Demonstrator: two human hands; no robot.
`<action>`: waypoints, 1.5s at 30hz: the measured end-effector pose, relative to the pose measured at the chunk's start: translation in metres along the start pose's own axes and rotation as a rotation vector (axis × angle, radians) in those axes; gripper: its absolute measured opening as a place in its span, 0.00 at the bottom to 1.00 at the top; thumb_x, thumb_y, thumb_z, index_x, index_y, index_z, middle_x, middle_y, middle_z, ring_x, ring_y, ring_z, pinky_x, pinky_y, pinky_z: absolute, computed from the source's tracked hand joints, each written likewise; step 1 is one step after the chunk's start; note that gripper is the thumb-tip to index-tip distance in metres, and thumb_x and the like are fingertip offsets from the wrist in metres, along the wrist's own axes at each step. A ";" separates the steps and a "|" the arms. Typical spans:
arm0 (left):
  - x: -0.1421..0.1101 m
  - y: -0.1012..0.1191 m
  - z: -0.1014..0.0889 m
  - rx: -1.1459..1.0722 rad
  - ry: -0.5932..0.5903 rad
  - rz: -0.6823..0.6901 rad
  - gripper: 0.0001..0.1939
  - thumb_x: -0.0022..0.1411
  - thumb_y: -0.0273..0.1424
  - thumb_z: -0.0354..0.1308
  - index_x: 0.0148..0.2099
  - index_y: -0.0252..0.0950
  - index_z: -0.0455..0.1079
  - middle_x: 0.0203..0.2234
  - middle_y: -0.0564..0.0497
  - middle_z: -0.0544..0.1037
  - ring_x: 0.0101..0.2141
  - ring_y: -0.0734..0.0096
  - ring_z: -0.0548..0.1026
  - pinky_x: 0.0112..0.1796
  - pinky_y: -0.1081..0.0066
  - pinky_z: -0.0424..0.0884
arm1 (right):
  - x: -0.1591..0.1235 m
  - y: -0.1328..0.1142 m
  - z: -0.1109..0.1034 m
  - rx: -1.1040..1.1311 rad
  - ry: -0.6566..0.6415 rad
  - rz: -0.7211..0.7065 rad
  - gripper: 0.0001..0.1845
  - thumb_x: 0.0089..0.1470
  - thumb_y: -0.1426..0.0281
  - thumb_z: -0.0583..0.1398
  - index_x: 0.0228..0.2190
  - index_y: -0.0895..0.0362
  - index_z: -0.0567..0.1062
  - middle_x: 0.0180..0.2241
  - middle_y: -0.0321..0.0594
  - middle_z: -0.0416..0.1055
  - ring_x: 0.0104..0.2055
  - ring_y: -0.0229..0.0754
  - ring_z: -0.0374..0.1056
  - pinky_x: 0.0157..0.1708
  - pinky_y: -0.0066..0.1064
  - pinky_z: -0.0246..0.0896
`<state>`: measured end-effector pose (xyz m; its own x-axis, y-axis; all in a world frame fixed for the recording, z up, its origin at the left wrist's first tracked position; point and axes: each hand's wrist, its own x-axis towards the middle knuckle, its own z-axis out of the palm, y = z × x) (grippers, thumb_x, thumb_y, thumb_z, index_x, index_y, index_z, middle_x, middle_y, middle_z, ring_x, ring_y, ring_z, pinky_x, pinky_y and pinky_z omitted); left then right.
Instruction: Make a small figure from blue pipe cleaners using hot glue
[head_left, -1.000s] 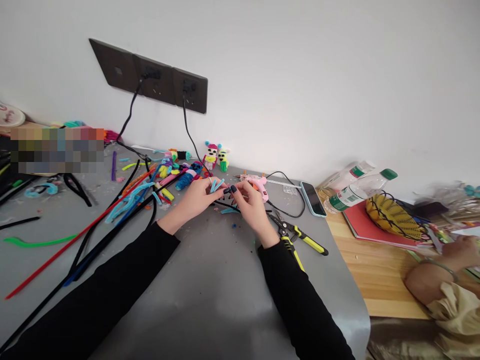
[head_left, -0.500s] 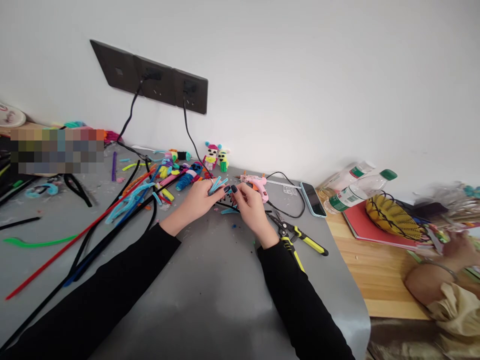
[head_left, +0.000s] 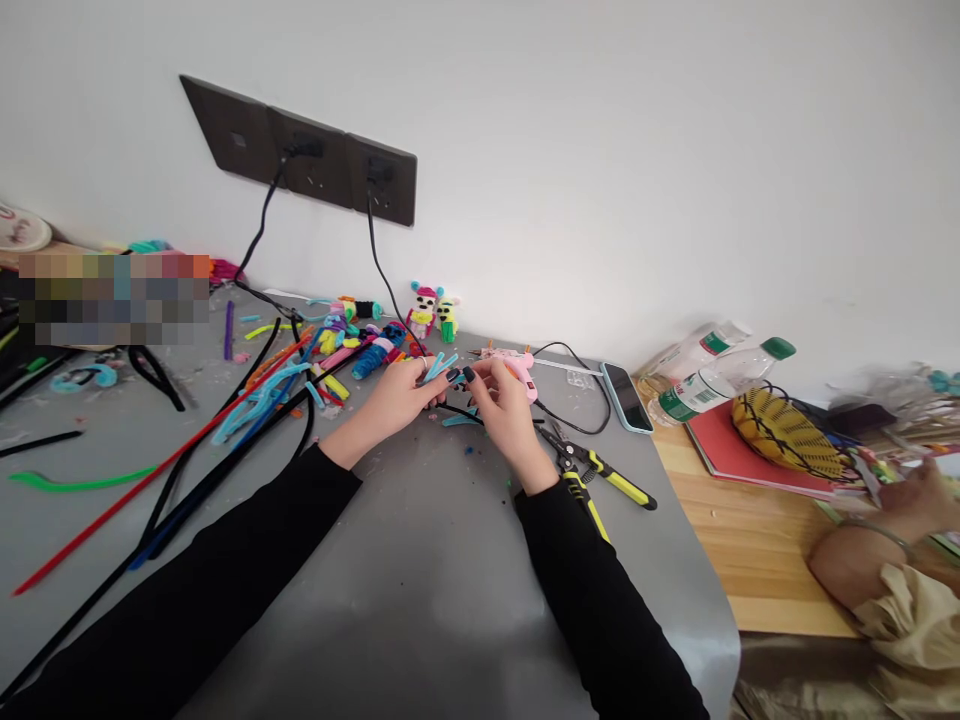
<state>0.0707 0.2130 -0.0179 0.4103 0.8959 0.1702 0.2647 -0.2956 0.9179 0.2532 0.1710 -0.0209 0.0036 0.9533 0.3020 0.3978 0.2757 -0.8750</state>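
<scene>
Where the head view had shown only a couple of light-blue pieces (head_left: 441, 366) a second earlier, a fuller bunch fanned out, grasped in the fingers of the left hand (head_left: 411, 388). The right hand (head_left: 501, 400) curled just beside them; its grip could not be told. Grey tabletop (head_left: 427, 560) stretched between the forearms; yellow-handled pliers (head_left: 621, 482) and a phone (head_left: 627, 398) lay near its right edge.

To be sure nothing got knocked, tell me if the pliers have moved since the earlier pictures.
No: the pliers keep their place relative to the socket panel.
</scene>
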 end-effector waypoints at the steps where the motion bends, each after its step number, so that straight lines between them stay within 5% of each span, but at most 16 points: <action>1: 0.000 0.001 0.000 0.009 -0.001 0.007 0.20 0.67 0.45 0.57 0.26 0.40 0.65 0.20 0.50 0.74 0.22 0.66 0.73 0.24 0.70 0.70 | 0.000 0.000 0.000 -0.013 0.003 -0.012 0.11 0.64 0.58 0.58 0.36 0.52 0.70 0.35 0.39 0.72 0.32 0.41 0.65 0.30 0.32 0.60; 9: 0.000 0.002 -0.001 0.042 -0.007 0.031 0.20 0.67 0.45 0.55 0.26 0.39 0.66 0.22 0.51 0.75 0.24 0.67 0.73 0.27 0.70 0.69 | 0.001 0.000 0.000 0.013 -0.006 0.009 0.19 0.65 0.52 0.57 0.28 0.52 0.68 0.26 0.36 0.68 0.29 0.40 0.62 0.30 0.33 0.58; 14: -0.001 0.005 -0.002 0.154 0.008 0.076 0.17 0.68 0.40 0.53 0.27 0.39 0.66 0.23 0.52 0.77 0.25 0.67 0.74 0.32 0.70 0.71 | 0.003 0.003 0.000 0.129 -0.014 0.139 0.23 0.59 0.47 0.61 0.25 0.52 0.69 0.21 0.33 0.66 0.24 0.37 0.61 0.27 0.31 0.58; 21: -0.002 -0.002 0.002 0.314 0.075 0.306 0.11 0.67 0.36 0.52 0.34 0.40 0.73 0.34 0.46 0.83 0.37 0.60 0.79 0.41 0.68 0.73 | 0.006 0.006 -0.003 0.390 -0.097 0.377 0.24 0.48 0.47 0.67 0.23 0.55 0.71 0.20 0.33 0.68 0.21 0.34 0.63 0.23 0.28 0.62; 31: -0.001 0.003 -0.003 0.300 0.052 0.118 0.13 0.66 0.36 0.53 0.29 0.39 0.68 0.23 0.52 0.77 0.25 0.66 0.73 0.29 0.71 0.63 | 0.003 0.004 -0.001 0.130 -0.017 0.128 0.24 0.57 0.44 0.63 0.30 0.52 0.71 0.27 0.36 0.71 0.27 0.40 0.67 0.26 0.31 0.63; 40: 0.000 -0.001 -0.002 0.534 0.200 0.052 0.23 0.68 0.37 0.53 0.23 0.43 0.48 0.15 0.52 0.62 0.19 0.65 0.63 0.26 0.66 0.54 | 0.003 0.001 -0.002 0.011 0.143 0.034 0.17 0.61 0.53 0.59 0.29 0.52 0.69 0.27 0.36 0.70 0.28 0.39 0.65 0.28 0.31 0.61; 45: -0.002 -0.004 -0.002 0.698 0.156 0.118 0.20 0.70 0.33 0.50 0.24 0.42 0.53 0.19 0.49 0.68 0.23 0.62 0.70 0.27 0.65 0.59 | 0.000 -0.002 0.001 -0.084 0.133 -0.009 0.13 0.62 0.59 0.57 0.29 0.52 0.68 0.28 0.36 0.69 0.29 0.39 0.64 0.27 0.29 0.59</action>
<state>0.0671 0.2128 -0.0212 0.3549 0.8665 0.3511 0.7431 -0.4893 0.4565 0.2515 0.1706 -0.0191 0.1188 0.9247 0.3618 0.4738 0.2675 -0.8391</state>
